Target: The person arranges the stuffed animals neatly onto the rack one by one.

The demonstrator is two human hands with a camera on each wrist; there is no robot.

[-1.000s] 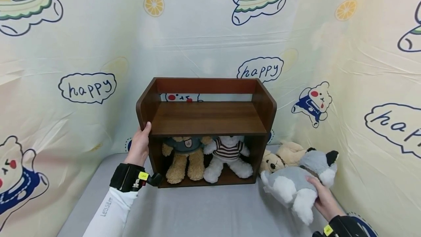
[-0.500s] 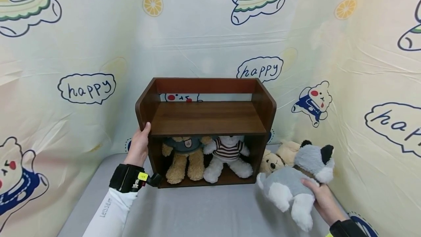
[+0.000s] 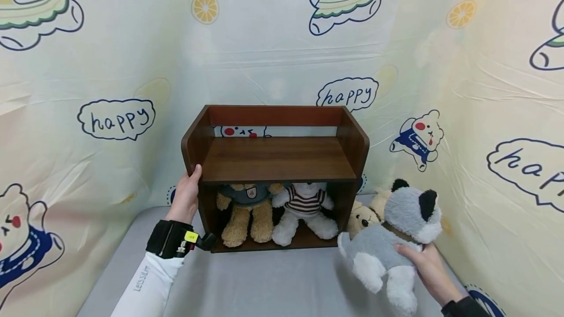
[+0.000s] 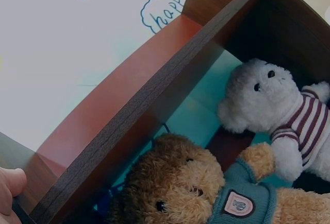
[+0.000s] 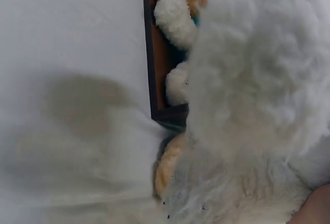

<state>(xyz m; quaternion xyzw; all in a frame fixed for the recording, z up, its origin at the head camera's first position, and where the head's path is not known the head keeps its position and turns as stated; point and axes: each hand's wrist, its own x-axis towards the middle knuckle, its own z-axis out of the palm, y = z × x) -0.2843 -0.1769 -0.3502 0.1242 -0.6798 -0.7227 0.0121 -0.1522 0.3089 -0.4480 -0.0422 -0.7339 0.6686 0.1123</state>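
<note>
Gripping the grey plush toy (image 3: pixel 374 246) just right of the wooden shelf (image 3: pixel 277 160), the right hand (image 3: pixel 429 267) has its thumb over the flank, other fingers hidden. Soft fur under a one-handed hold could let it twist loose; brought leftward, its legs might snag the shelf's side or shove the beige plush (image 3: pixel 359 212) beside it. The left hand (image 3: pixel 185 197) clasps the shelf's left panel. Left of the shelf, sleeve (image 3: pixel 150 283) lettering starts "Less"; inside, the brown bear's (image 3: pixel 248 221) badge (image 4: pixel 238 206) is illegible; behind, the curtain (image 3: pixel 264 38) repeats "happy".
</note>
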